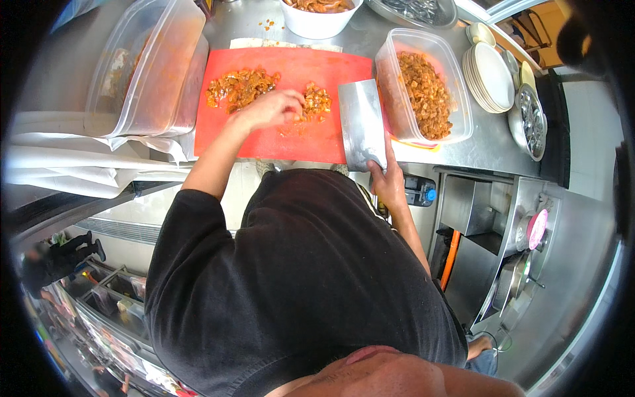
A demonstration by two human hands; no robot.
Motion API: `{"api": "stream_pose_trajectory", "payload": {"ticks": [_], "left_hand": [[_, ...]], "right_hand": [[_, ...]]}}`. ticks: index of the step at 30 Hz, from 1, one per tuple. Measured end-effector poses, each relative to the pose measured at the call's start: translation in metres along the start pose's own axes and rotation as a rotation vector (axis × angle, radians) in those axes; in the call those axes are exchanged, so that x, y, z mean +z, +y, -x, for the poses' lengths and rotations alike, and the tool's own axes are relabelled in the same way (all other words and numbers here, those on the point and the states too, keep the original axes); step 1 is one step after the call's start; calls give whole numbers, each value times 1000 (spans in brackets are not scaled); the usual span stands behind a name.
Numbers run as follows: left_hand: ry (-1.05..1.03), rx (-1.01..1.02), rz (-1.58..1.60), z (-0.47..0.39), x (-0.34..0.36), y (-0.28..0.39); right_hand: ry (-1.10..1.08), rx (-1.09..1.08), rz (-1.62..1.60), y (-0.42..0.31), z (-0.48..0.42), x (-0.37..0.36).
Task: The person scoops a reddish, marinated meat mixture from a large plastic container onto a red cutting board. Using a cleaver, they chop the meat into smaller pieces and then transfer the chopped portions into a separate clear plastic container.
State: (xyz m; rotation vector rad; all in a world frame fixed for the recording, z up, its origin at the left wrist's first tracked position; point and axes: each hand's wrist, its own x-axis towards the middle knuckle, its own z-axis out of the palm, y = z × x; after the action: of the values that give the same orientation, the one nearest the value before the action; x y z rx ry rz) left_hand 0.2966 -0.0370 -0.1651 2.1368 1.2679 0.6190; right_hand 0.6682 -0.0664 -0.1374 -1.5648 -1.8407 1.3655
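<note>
My right hand (388,181) grips the handle end of a broad steel cleaver (362,121), its blade lying over the right edge of a red cutting board (248,144). On the board, my left hand (278,108) is between two piles of sauced, chopped meat: a larger pile (238,89) at left and a smaller pile (316,99) at right. Its fingers are curled beside the smaller pile; whether they hold a piece cannot be told. Right of the board stands a clear plastic tub (461,119) holding small diced meat (424,94).
Large clear plastic containers (163,74) stand left of the board. Behind it is a white bowl (317,27) of meat pieces. Stacked white plates (488,77) and a metal bowl of spoons (528,121) sit at right. A person (59,258) is in the lower left background.
</note>
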Motion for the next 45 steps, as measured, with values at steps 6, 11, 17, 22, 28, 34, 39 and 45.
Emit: {"api": "stream_pose_trajectory", "payload": {"ticks": [6,11,17,22,28,34,39,45], "left_hand": [[35,-49,-156,10,20,18],[105,-43,-156,10,33,21],[20,-46,-131,12,32,23],[126,-204,68,-6,12,29],[465,-202,289,-94,-64,-19],[720,-196,69,-109,-75,-7],[110,-312,-42,-15,27,22],[304,-110,-23,7,48,21]], "right_hand": [[22,-52,8,7,3,3],[56,-153,31,27,-1,14],[27,-118,76,26,-3,13],[33,-151,39,26,-5,14],[37,-188,78,28,-8,12],[-9,-82,80,9,-4,8],[41,-160,131,9,-3,11],[9,-165,92,-1,-9,5]]}}
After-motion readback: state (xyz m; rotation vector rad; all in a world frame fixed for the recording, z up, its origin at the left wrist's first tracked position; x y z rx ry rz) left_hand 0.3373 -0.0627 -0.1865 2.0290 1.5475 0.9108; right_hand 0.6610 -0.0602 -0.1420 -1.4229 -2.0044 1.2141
